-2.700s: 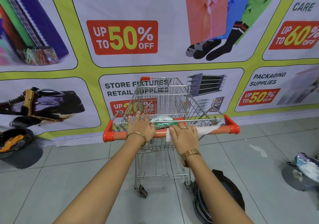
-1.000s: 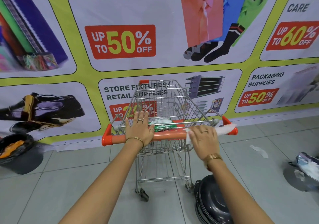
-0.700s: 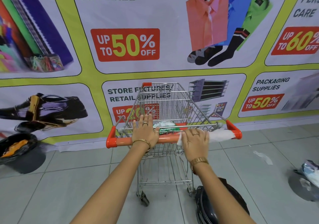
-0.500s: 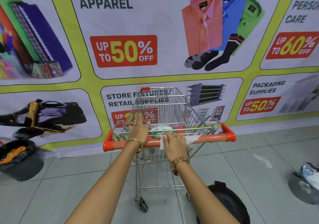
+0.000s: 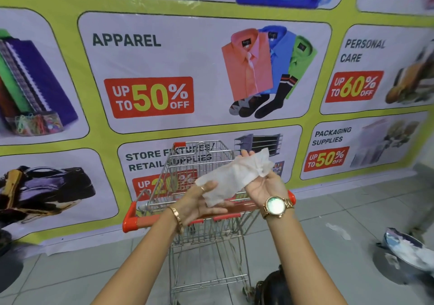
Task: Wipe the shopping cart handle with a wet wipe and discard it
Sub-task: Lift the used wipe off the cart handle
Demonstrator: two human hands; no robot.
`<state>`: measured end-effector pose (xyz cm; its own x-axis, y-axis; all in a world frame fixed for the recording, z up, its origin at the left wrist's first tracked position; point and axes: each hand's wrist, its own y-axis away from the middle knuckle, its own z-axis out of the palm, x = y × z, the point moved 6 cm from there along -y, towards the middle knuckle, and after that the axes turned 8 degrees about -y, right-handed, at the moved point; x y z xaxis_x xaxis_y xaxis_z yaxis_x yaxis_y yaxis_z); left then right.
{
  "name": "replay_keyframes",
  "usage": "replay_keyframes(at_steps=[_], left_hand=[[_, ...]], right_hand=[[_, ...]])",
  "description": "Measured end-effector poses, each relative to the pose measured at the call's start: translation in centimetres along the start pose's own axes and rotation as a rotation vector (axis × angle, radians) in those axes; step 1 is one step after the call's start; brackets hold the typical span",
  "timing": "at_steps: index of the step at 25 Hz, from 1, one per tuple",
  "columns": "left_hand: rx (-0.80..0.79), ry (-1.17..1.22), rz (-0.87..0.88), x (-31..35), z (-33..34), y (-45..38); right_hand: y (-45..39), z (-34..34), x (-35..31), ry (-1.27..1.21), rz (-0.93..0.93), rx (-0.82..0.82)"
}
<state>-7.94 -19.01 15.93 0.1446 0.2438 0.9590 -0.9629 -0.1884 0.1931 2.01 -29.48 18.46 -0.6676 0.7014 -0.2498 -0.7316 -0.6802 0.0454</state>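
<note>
Both hands hold the wet wipe (image 5: 232, 177) up, clear of the cart handle (image 5: 150, 220), at mid-frame.

The left hand (image 5: 199, 201) pinches its lower end; the right hand (image 5: 263, 184), palm up, grips the upper end. Wiping looks finished, so discarding seems next: that calls for bunching the wipe and carrying it to the bin (image 5: 406, 255) at lower right.

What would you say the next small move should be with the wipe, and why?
Probably bunch the wipe into the right hand and carry it toward the bin at right. Both hands hold the wipe above the handle, off it, so wiping looks done. The left hand could let go.
</note>
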Motion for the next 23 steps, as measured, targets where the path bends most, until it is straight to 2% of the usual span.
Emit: replay_keyframes(at_steps=[4,8,11,15,18,23], left_hand=[[0.063,-0.098,0.02,0.1,4.4,-1.7],[0.024,-0.222,0.007,-1.1,8.5,-3.5],[-0.03,-0.307,-0.019,-2.5,12.1,-4.3],[-0.069,-0.394,-0.044,-4.2,15.9,-5.6],[-0.112,-0.43,-0.07,-6.2,18.7,-6.3],[-0.143,-0.526,-0.15,-10.5,21.2,-8.0]], right_hand=[[2.9,-2.2,-5.5,0.003,-0.118,-0.005],[6.9,-6.0,-10.3,-0.035,-0.159,0.093],[10.7,-7.1,-13.5,0.002,-0.202,0.107],[15.3,-10.0,-17.0,0.195,-0.214,0.299],[18.8,-13.3,-19.4,0.238,-0.26,0.514],[20.5,-18.0,-22.0,0.317,-0.279,0.751]])
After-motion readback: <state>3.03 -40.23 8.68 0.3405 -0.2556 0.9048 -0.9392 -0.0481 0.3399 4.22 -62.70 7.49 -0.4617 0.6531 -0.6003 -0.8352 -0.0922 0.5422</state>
